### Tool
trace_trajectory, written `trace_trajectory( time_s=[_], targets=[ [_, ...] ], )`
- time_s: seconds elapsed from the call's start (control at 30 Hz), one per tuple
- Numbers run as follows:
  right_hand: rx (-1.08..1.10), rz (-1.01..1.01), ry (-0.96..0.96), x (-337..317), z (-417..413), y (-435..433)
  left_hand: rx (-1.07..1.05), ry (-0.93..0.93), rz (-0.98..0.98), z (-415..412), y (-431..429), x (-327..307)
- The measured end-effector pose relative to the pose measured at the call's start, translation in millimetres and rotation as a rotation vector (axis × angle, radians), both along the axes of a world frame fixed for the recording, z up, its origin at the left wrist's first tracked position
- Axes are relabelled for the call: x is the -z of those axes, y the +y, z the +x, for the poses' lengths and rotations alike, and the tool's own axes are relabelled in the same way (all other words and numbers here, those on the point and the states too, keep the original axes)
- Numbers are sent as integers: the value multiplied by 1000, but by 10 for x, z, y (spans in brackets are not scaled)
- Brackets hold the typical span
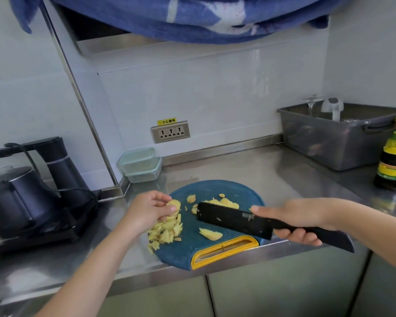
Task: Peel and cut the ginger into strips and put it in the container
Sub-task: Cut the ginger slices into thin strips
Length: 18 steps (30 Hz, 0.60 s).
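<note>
A long steel counter [238,175] runs under a white tiled wall, and a grey plastic tub [334,138] sits at its far right end with a dark sauce bottle [394,154] just in front of it. On the left stands a black kettle [16,197] on its base beside a black water dispenser [60,163]. Near the front edge lies a round blue cutting board [192,243] with a yellow handle. Two clear containers [141,164] are stacked against the wall behind the board, lids on. The right hand [293,223] is closed around the handle of a black cleaver [236,221], forefinger laid along the blade, the blade held just above the board. The left hand [146,211] pinches a round ginger slice [173,205] between thumb and fingers over the board's left side. Below it lies a heap of ginger strips [164,233], some spilling off the board's edge onto the counter, with more slices scattered behind the blade and one larger piece [210,234] near the handle.
</note>
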State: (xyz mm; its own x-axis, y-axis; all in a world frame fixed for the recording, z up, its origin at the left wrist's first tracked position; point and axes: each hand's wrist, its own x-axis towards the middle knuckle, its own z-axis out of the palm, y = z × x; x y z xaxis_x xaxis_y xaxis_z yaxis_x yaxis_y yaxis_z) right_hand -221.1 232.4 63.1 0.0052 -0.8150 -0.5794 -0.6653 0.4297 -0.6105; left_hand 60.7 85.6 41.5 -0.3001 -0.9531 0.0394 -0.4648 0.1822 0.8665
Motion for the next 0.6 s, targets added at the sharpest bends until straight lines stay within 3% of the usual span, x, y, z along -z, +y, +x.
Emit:
trace_trajectory(
  time_s=[0.17, 0.6],
  targets=[
    [-77, 103, 85, 186, 99, 17, 2, 12, 3, -2, 108, 17],
    [21, -23, 121, 232, 3, -497, 209, -103, 96, -286, 218, 312]
  ],
)
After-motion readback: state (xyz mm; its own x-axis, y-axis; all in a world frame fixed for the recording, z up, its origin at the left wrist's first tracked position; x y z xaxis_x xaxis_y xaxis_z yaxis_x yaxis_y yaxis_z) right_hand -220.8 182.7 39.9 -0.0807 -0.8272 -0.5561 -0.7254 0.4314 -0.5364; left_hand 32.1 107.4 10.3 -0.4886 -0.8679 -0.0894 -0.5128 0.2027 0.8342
